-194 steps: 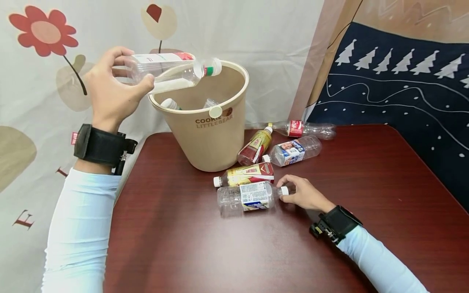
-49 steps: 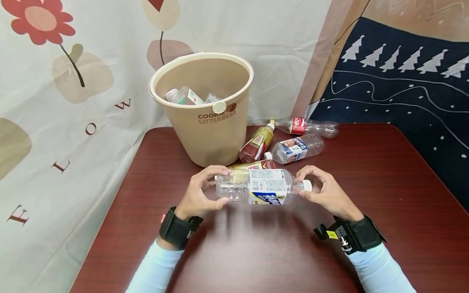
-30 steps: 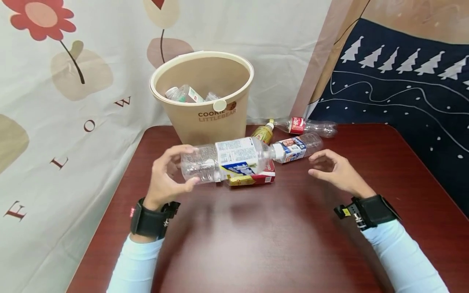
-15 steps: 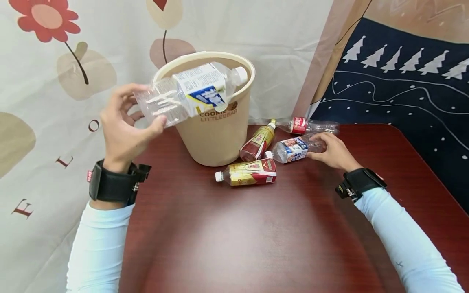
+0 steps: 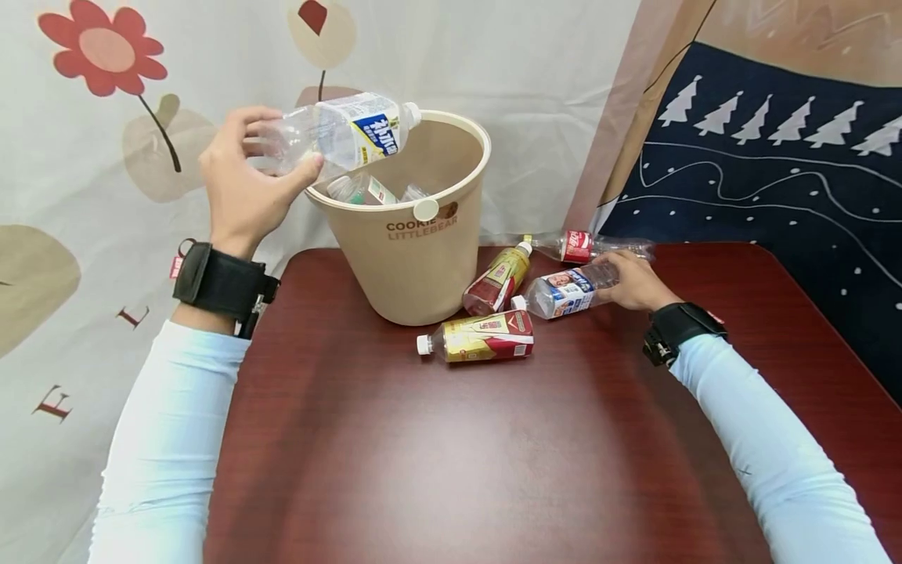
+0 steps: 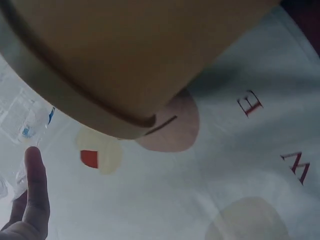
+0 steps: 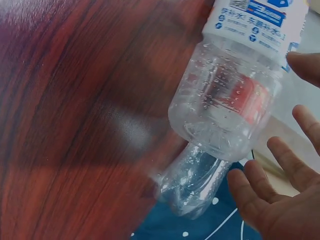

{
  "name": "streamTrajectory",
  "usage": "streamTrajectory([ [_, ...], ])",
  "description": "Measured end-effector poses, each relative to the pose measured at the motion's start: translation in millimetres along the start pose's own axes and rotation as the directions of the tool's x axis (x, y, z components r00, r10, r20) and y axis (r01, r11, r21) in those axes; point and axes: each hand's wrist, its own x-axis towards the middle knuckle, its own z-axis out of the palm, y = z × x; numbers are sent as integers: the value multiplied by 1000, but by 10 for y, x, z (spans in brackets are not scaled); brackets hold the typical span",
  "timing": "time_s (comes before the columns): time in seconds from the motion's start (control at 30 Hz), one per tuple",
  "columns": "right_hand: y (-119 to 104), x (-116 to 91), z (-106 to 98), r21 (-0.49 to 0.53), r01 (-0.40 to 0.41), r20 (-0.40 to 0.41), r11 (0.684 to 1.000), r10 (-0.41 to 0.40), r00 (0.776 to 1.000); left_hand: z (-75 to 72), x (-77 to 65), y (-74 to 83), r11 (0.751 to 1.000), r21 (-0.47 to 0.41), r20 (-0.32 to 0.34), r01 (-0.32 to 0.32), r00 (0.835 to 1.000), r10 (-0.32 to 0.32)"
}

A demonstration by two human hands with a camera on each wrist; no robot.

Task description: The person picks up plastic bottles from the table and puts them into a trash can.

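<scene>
High at the left of the bucket, my left hand (image 5: 247, 172) grips a clear plastic drink bottle (image 5: 366, 129) by its base end. It lies sideways over the bucket's mouth, white cap to the right. The beige bucket (image 5: 416, 266) holds several clear bottles (image 5: 369, 190). At the back right my right hand (image 5: 637, 282) is at the base end of a lying bottle with a blue-and-white label (image 5: 571, 291). In the right wrist view its fingers (image 7: 287, 165) are spread beside that bottle, and the thumb tip overlaps the label's edge.
Two yellow-and-red labelled bottles (image 5: 486, 337) lie by the bucket's foot. Behind them is a clear bottle with a red label (image 5: 578, 246). The dark red table (image 5: 458, 470) backs onto a white printed cloth and a navy tree-patterned cloth (image 5: 761, 180).
Both hands were on the blue-labelled clear bottle; the right let go and moved to another bottle at the back. My left hand carried the first bottle up and left over the bucket.
</scene>
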Motion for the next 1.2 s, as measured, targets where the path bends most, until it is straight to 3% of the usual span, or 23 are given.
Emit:
streamTrajectory([
  [0.17,-15,23,35,-21,0,40,1000,0,999,55,174,86,990,141,107,-23,994,7],
  [0.3,18,45,71,-44,13,49,999,-11,999,121,255,189,978,202,229,-56,973,8],
  [0.37,44,46,91,-49,0,60,999,3,998,160,274,229,974,217,315,-66,949,-5],
  [0.53,75,38,140,-38,2,63,999,0,998,224,258,275,962,264,498,-65,863,-78],
  [0.6,74,41,157,-31,5,54,999,-3,999,237,239,276,959,273,521,-70,849,-86],
  [0.8,63,58,182,-31,22,23,999,-22,999,227,190,242,967,250,526,-45,845,-97],
  [1.2,91,30,176,-20,60,5,998,-60,998,209,127,220,983,183,501,-29,863,-68],
])
